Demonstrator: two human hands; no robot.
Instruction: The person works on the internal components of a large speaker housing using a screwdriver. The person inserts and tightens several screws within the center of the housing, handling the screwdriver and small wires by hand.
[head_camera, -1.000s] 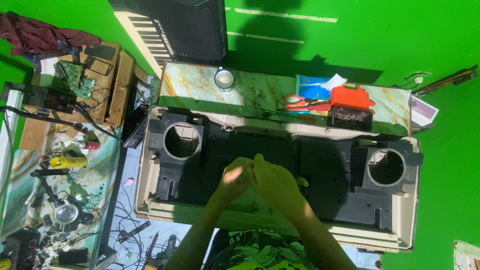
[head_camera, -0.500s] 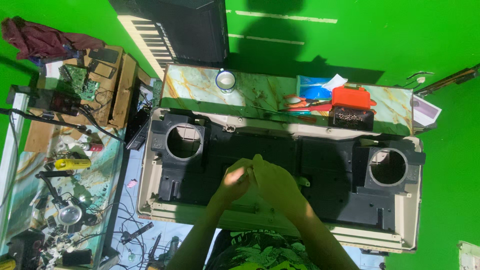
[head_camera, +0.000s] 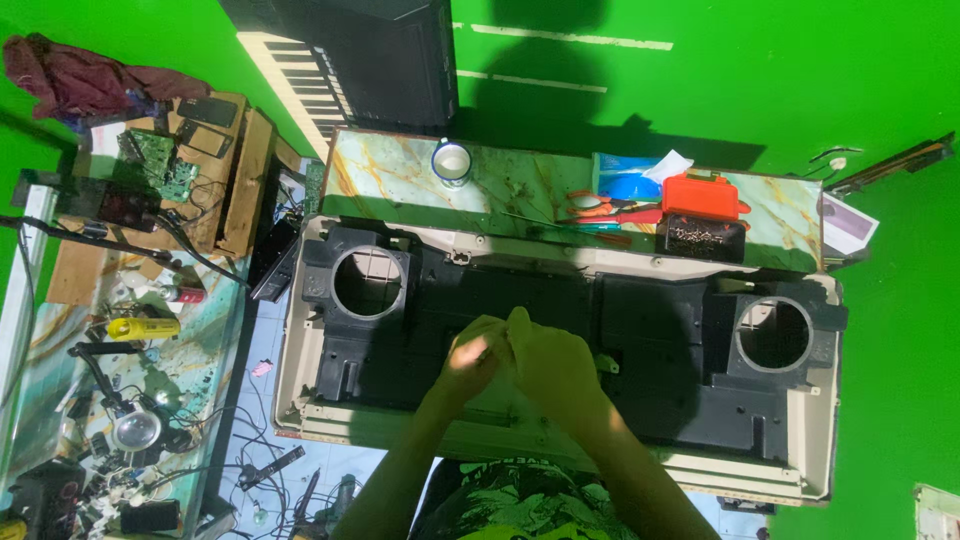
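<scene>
A long cream casing (head_camera: 560, 455) lies across in front of me. It holds a black plastic frame (head_camera: 650, 330) with a round opening at the left (head_camera: 372, 283) and another at the right (head_camera: 772, 335). My left hand (head_camera: 472, 358) and my right hand (head_camera: 548, 362) meet over the middle of the frame, fingers curled and touching each other. The right hand partly covers the left. Whether anything small sits between the fingers is hidden.
Beyond the casing is a marble-patterned table (head_camera: 520, 185) with a white cup (head_camera: 451, 161), orange-handled pliers and screwdrivers (head_camera: 610, 212), an orange box (head_camera: 700, 195) and a dark tray of small parts (head_camera: 700, 240). A cluttered bench with circuit boards and cables (head_camera: 120, 300) stands at the left. A keyboard (head_camera: 300, 70) lies at the back.
Both hands stay together over the middle of the frame, with only slight finger movement. The view has drifted a little.
</scene>
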